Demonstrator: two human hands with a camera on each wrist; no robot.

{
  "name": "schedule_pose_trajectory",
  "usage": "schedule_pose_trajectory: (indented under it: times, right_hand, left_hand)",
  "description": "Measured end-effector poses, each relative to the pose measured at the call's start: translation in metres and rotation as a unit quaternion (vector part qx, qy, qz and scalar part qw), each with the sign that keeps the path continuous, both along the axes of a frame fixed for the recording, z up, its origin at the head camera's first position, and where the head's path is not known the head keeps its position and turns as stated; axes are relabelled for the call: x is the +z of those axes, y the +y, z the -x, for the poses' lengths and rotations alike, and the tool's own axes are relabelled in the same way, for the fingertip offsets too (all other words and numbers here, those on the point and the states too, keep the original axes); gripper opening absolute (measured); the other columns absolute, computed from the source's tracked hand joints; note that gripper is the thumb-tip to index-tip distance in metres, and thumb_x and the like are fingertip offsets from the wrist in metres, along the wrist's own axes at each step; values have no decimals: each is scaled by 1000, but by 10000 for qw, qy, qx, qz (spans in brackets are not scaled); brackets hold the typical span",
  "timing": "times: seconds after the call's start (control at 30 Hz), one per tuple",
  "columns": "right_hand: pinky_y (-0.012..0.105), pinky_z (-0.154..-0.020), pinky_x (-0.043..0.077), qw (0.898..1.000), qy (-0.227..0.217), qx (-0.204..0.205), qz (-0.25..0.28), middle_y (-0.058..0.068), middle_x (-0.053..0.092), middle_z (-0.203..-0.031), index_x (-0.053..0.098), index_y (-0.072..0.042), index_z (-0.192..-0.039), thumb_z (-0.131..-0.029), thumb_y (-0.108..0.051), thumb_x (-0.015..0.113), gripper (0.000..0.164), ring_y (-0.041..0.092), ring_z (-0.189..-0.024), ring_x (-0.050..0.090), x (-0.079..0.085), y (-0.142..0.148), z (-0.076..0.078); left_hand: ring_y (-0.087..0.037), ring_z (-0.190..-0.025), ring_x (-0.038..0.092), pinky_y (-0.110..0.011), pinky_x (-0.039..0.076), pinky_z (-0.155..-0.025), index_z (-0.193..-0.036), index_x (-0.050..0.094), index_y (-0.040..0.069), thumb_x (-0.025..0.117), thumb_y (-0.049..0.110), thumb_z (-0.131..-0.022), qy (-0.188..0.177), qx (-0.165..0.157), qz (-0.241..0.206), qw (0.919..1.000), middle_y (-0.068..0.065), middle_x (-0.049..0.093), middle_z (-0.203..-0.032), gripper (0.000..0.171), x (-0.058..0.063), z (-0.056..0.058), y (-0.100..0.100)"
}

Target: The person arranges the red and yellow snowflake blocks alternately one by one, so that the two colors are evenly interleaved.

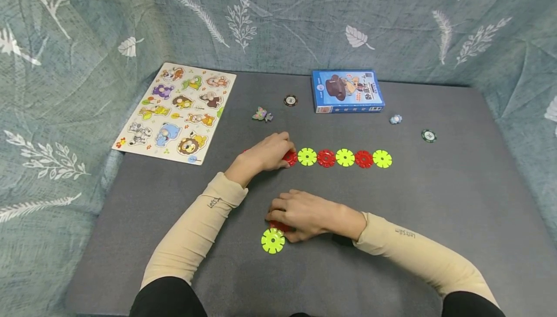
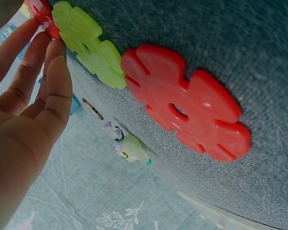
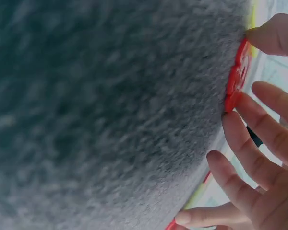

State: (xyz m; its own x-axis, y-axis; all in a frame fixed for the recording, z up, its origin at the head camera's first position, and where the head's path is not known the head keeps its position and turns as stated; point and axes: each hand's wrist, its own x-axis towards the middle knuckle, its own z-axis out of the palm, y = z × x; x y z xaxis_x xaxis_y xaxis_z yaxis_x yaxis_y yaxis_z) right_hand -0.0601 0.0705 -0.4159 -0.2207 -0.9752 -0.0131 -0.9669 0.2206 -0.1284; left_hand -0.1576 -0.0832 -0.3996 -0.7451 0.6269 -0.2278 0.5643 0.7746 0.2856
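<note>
My left hand (image 1: 267, 152) is at the left part of a row of flower-shaped plastic discs, its thumb and fingertips pinching a red disc (image 1: 290, 158). Past it in the left wrist view lie a yellow-green disc (image 2: 89, 43) and a red end disc (image 2: 182, 105), touching in line; the hand mostly hides them from the head view. Nearer the front, my right hand (image 1: 300, 214) holds another red disc (image 3: 237, 76) by its edges between thumb and fingers, low at the table. Against that disc lies a yellow-green disc (image 1: 272, 240).
Rightward the row continues, alternating yellow-green (image 1: 307, 156) and red (image 1: 326, 158). Behind are an animal puzzle board (image 1: 174, 114), a small figurine (image 1: 262, 114), a black chip (image 1: 290, 100), a blue box (image 1: 348, 91), a small blue figure (image 1: 396, 119) and a green chip (image 1: 428, 136).
</note>
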Motion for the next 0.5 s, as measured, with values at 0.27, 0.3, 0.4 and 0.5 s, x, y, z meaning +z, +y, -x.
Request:
schedule_pose_trajectory:
  times: [0.27, 0.3, 0.4, 0.5]
  right_hand:
    - [28, -73, 50, 9994, 274, -193, -65, -2, 63, -107, 66, -16, -116, -76, -36, 72, 45, 13, -89, 60, 0, 9, -3]
    - [28, -72, 50, 9994, 266, -199, -70, -2, 63, -107, 66, -15, -115, -76, -35, 72, 45, 13, -88, 59, 0, 11, -3]
    - [28, -72, 51, 9995, 214, -219, -32, -1, 62, -105, 66, -15, -114, -73, -32, 73, 45, 13, -86, 60, 0, 14, -2]
    - [28, -74, 52, 9996, 121, -266, 12, 0, 61, -105, 67, -14, -113, -70, -32, 75, 47, 13, -85, 60, 0, 16, -1]
  left_hand:
    - [-29, -101, 57, -40, 47, -93, -118, 66, 6, 72, 22, -87, -42, 6, 45, 10000, -13, 58, -112, 35, 0, 0, 1]
    - [-29, -101, 57, -40, 47, -93, -119, 66, 6, 72, 22, -87, -54, 12, 48, 10000, -12, 57, -112, 35, 0, 0, 0]
    - [-29, -101, 57, -40, 47, -93, -118, 66, 7, 71, 22, -88, -71, 15, 54, 10000, -12, 57, -112, 35, 1, 1, 0]
    - [-29, -100, 57, -40, 47, -92, -118, 67, 7, 71, 22, -87, -60, 8, 46, 10000, -12, 57, -112, 35, 1, 1, 0]
